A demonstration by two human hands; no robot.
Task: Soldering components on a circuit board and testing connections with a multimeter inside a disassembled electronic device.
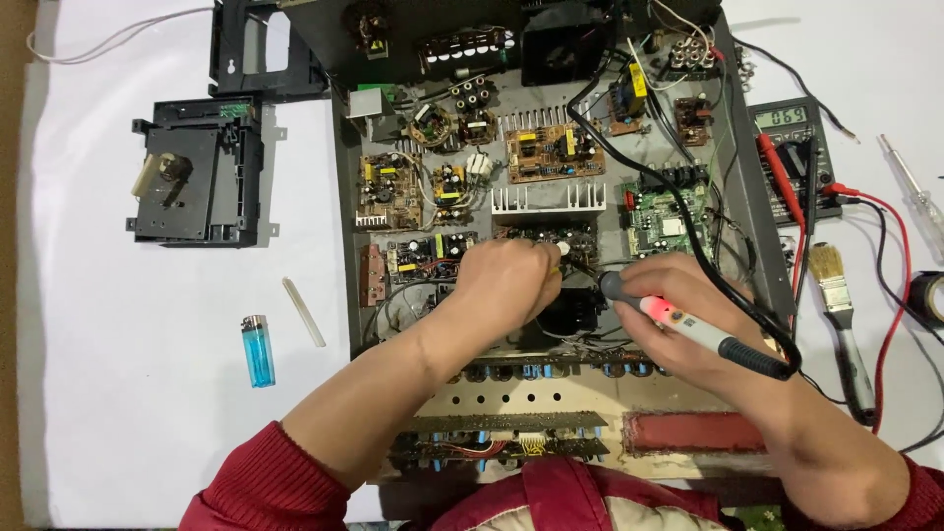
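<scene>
White cloth covers the table (147, 393), and an opened chassis (346, 246) crowded with small circuit boards fills the middle of the view. The person's left hand (506, 280) sits at the centre, its grip pinched shut on something small and pale at the fingertips, too small to name, just over a dark board below the finned heatsink (548, 200). The right hand (678, 305), at about 3 o'clock from the left and close beside it, has its grip closed around a soldering iron (688, 329), a grey and black tool with a red light glowing on its handle; its front end points toward 9 o'clock, near the left fingertips, and its black cord (649, 187) loops up toward 12 o'clock across the boards. Both forearms come in from 6 o'clock in red sleeves (256, 482). At 9 o'clock from the hands, well apart on the cloth, lie a blue lighter (259, 351) and a pale stick (304, 312), with a black drive unit (197, 172) at 10 o'clock. At 2 o'clock stands a multimeter (787, 157) with red probes, and at 3 o'clock a brush (844, 315) lies just beside the chassis.
</scene>
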